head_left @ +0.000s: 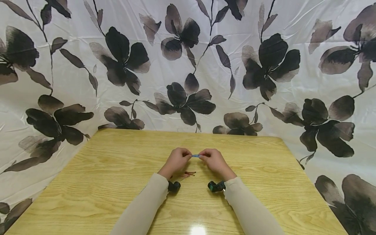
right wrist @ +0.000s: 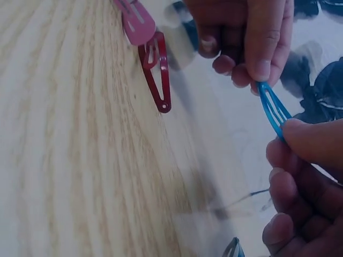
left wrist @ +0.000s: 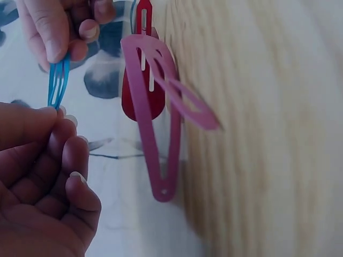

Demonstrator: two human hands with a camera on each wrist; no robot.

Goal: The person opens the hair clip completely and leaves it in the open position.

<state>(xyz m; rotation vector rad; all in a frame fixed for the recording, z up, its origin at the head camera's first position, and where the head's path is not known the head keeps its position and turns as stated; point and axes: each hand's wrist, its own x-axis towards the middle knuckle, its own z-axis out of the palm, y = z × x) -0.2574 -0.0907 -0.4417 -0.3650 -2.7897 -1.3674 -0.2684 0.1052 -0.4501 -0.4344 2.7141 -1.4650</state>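
Note:
A blue snap hair clip [head_left: 195, 156] is stretched between my two hands above the table. My left hand [head_left: 178, 159] pinches one end between thumb and finger. The other end is pinched by my right hand [head_left: 214, 159]. In the left wrist view the blue clip [left wrist: 58, 83] shows thin separate strips between the fingertips. The right wrist view shows the same clip [right wrist: 273, 110] with its frame and inner tongue slightly apart. Nearer to me on the table lie a pink snap clip [left wrist: 140, 104] with its tongue sprung out and a red snap clip [right wrist: 164, 88].
The light wooden table [head_left: 117, 153] reaches back to a white cloth [head_left: 223, 107] printed with dark flowers. Black wrist cameras [head_left: 174, 186] sit at both wrists. A small bluish, pointed object [right wrist: 234, 248] shows at the lower edge of the right wrist view; its kind is unclear.

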